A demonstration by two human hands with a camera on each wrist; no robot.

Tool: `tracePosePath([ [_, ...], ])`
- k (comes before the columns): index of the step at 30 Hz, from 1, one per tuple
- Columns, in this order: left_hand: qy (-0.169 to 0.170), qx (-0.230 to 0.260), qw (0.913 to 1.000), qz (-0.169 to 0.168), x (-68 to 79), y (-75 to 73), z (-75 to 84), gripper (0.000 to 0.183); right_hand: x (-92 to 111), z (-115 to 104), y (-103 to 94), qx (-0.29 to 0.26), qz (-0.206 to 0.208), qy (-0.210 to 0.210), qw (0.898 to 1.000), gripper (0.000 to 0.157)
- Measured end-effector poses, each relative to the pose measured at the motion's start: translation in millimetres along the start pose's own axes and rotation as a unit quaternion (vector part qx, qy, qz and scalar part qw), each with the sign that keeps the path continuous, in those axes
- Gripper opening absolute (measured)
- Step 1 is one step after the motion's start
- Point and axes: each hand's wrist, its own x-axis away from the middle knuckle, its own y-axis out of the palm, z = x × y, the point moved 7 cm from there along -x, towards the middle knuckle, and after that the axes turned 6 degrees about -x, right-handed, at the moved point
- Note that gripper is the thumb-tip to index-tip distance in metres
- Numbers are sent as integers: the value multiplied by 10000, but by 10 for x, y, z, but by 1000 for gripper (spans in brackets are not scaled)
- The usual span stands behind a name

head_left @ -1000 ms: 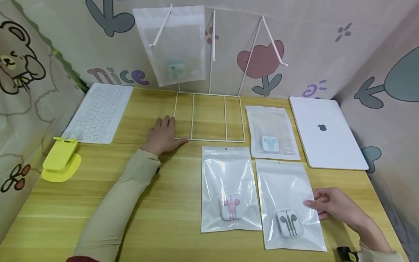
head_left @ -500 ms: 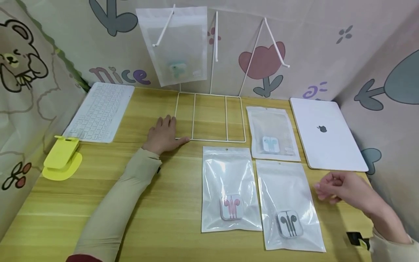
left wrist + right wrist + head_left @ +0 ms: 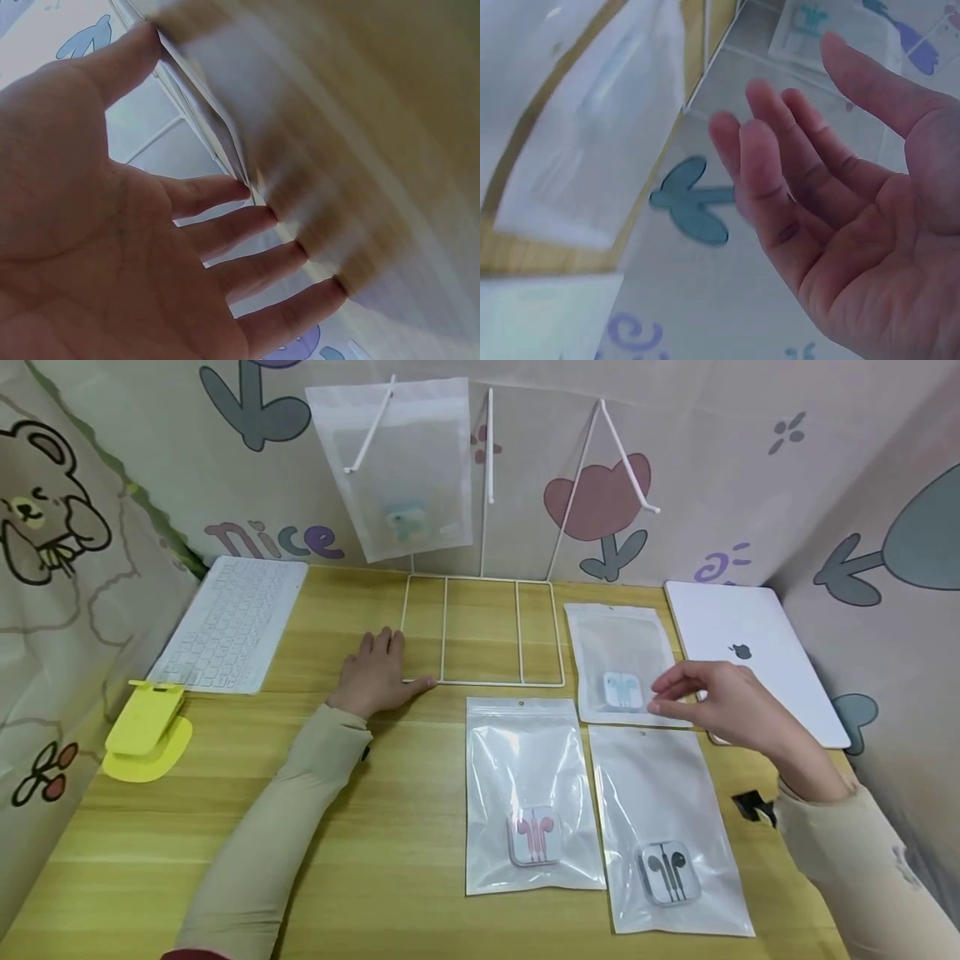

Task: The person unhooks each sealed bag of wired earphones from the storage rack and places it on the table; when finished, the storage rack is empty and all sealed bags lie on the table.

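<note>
My left hand (image 3: 372, 675) rests at the front left corner of a white wire display rack (image 3: 501, 682), its fingers and thumb spread in the left wrist view. My right hand (image 3: 723, 697) hovers at the right edge of a frosted bag (image 3: 600, 639) with pale blue earphones in a case. In the right wrist view its fingers are loosely bent, with nothing between them. Two shinier bags lie nearer: one with pink earphones (image 3: 536, 835), one with dark grey earphones (image 3: 670, 872). Another frosted bag (image 3: 405, 460) hangs from the rack's left hook.
A silver laptop (image 3: 757, 681) lies closed at the right, partly behind my right hand. At the left are a white keyboard (image 3: 228, 631) and a yellow folding stand (image 3: 146, 722). The rack's middle hook (image 3: 491, 452) and right hook (image 3: 628, 460) stick out toward me.
My right hand has let go of the dark grey earphones' bag and moved up and away to the pale blue earphones' bag. My left hand has stayed on the rack.
</note>
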Motion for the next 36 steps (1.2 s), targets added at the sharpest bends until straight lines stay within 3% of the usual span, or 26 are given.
tracePosePath([
  [8,39,27,10000,39,6,-18,21,97,-542,-293,157,-164,-301,-354,9988,39],
  [12,64,8,10000,-26,9,-13,36,97,-810,-353,260,363,-450,-373,9976,50],
  [19,43,-41,10000,11,11,-3,25,97,-1189,-359,482,1211,-986,-329,9872,74],
  [27,38,-73,10000,45,8,-8,12,96,-1449,-286,684,1499,-1358,-46,9793,98],
  [36,26,-39,10000,64,7,2,14,95,-1503,-192,855,1632,-1472,143,9754,106],
])
